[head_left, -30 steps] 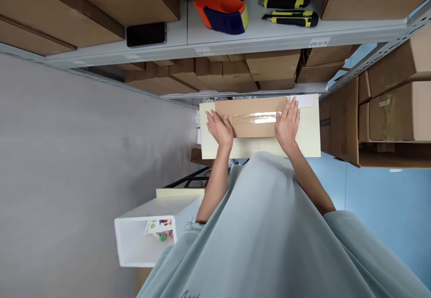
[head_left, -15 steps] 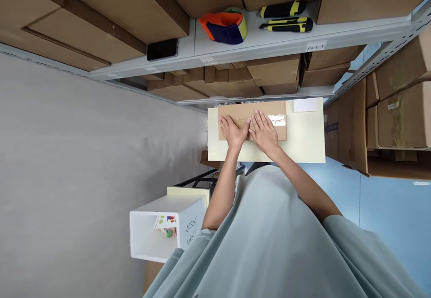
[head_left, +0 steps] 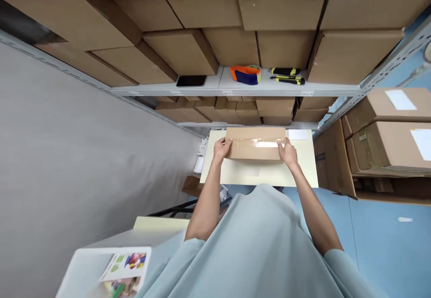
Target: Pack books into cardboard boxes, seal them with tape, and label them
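A long brown cardboard box [head_left: 252,155], with clear shiny tape along its top, is on the pale table [head_left: 262,179]. At its left end my left hand [head_left: 222,148] grips it, thumb on top and fingers round the side. My right hand [head_left: 288,151] grips the opposite end in the same way, its thumb by the tape's end. The box's front face shows below its top. A white paper slip [head_left: 298,134] lies on the table to the right behind the box.
On the shelf [head_left: 215,82] ahead are a phone [head_left: 191,81], an orange-and-blue tape dispenser [head_left: 245,74] and yellow-black utility knives [head_left: 287,80]. Cardboard boxes [head_left: 279,2] fill the racks; more boxes [head_left: 397,141] are stacked at right. A white bin [head_left: 81,266] stands lower left.
My hands have moved from lying flat on the box's taped top to gripping its two ends. The view has shifted, showing more of the upper shelf.
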Motion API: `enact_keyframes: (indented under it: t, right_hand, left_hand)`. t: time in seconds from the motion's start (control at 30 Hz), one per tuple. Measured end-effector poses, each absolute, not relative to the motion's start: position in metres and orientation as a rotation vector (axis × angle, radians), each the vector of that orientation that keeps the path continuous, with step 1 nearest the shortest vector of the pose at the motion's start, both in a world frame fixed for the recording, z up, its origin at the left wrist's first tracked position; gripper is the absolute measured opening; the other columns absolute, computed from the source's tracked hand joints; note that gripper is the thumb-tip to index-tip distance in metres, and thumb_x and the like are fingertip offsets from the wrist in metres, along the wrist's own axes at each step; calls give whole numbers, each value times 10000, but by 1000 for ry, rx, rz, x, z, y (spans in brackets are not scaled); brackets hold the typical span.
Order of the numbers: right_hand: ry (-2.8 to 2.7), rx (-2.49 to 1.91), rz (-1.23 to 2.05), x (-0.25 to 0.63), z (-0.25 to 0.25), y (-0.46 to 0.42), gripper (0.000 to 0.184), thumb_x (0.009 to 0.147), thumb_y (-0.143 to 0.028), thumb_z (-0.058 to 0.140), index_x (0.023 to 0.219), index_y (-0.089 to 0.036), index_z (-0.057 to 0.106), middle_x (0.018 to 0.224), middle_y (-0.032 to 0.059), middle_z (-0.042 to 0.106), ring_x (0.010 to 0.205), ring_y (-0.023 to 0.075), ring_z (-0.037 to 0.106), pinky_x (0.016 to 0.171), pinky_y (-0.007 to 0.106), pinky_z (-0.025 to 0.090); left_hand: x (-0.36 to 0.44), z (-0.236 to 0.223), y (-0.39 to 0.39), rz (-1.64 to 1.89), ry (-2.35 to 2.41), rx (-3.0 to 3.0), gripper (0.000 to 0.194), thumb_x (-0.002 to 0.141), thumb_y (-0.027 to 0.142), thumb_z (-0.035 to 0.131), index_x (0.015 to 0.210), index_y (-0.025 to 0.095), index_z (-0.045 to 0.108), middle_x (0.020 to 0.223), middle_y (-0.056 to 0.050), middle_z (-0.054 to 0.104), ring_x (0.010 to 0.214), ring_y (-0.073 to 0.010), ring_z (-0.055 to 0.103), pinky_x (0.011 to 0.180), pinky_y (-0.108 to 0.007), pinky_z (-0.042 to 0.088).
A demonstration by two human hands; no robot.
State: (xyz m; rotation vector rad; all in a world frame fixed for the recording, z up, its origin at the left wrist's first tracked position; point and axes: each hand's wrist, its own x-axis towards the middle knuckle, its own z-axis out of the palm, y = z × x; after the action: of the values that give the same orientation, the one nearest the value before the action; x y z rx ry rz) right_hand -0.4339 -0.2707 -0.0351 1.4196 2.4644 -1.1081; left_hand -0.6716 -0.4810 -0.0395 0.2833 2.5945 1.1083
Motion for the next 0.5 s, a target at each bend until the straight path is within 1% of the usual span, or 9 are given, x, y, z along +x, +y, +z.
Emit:
enact_keyframes:
  t: [0.03,0.1,0.2,0.27,0.33,0.4,0.5]
  right_hand:
    - [2481,1429,-1109,-433,-29,-275,587,1119,-433,415,1586,-86,494,1347,251,754,1259,382,727,1068,448,534]
    - [2545,1443,-1160,-428,-20,-281,558,1095,-447,458,1541,-121,534,1379,227,746,1266,381,721,1059,451,547]
    - [2688,1451,-1314,-421,-15,-290,568,1043,-485,534,1510,-160,528,1434,203,720,1281,359,708,1062,455,567]
    - [2783,1433,-1394,-419,-19,-300,586,996,-492,593,1474,-160,524,1454,211,698,1279,349,700,1078,471,571]
    - [2877,1411,-1407,-420,-28,-317,573,957,-474,627,1422,-153,536,1447,227,678,1260,343,691,1088,493,575]
    - [2933,1437,-1350,-421,-43,-338,503,944,-435,623,1357,-154,561,1401,238,668,1230,336,684,1071,501,589]
    - [2872,1557,-1255,-418,-74,-374,362,968,-376,575,1276,-185,583,1323,235,662,1185,325,685,1018,493,618]
  left_hand:
    - [-673,-36,-488,1148,2555,293,337,840,363,723,1083,137,779,1053,-107,839,977,-256,755,901,-347,598]
    - [-677,-29,-502,1264,2472,330,380,843,351,713,1155,148,787,1141,-100,836,988,-241,758,924,-347,602]
    - [-686,-26,-523,1488,2369,430,478,862,357,712,1302,173,741,1341,-110,782,1098,-236,755,1008,-374,604]
    - [-691,-30,-538,1562,2344,487,502,856,310,728,1338,172,692,1397,-130,750,1167,-238,750,1057,-388,597]
    - [-693,-42,-554,1551,2360,482,500,840,225,737,1328,170,643,1400,-151,738,1220,-239,743,1096,-393,583]
    - [-689,-61,-570,1469,2408,438,476,829,166,741,1286,181,609,1372,-161,741,1247,-248,736,1110,-399,574]
    - [-675,-96,-593,1253,2490,365,414,864,177,740,1247,208,586,1302,-155,759,1194,-273,746,1065,-414,585]
